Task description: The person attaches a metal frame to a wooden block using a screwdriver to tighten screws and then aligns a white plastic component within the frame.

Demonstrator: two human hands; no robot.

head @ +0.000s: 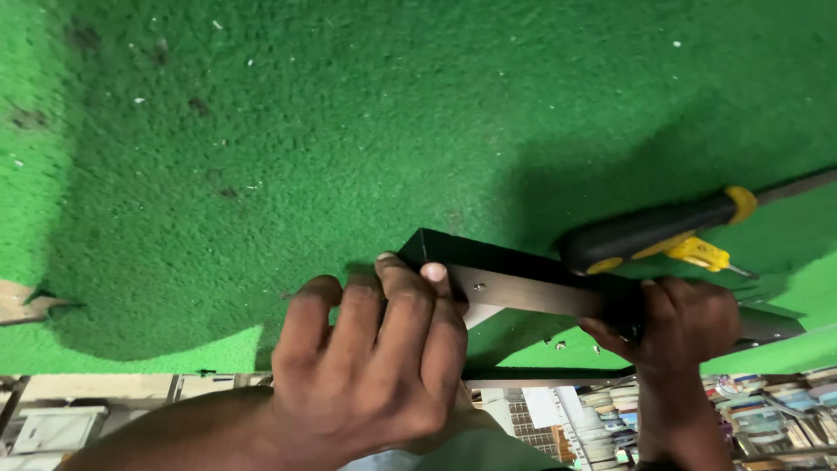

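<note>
Dark metal bracket on green mat, positioning step: left hand and right hand both clamp it; screwdriver just behind, to be picked up next.

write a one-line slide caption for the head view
Left hand and right hand grip a dark metal bracket on green turf, a black-and-yellow screwdriver lying beside it.

Left hand and right hand gripping a dark metal bracket beside a black-and-yellow screwdriver on green turf
</note>
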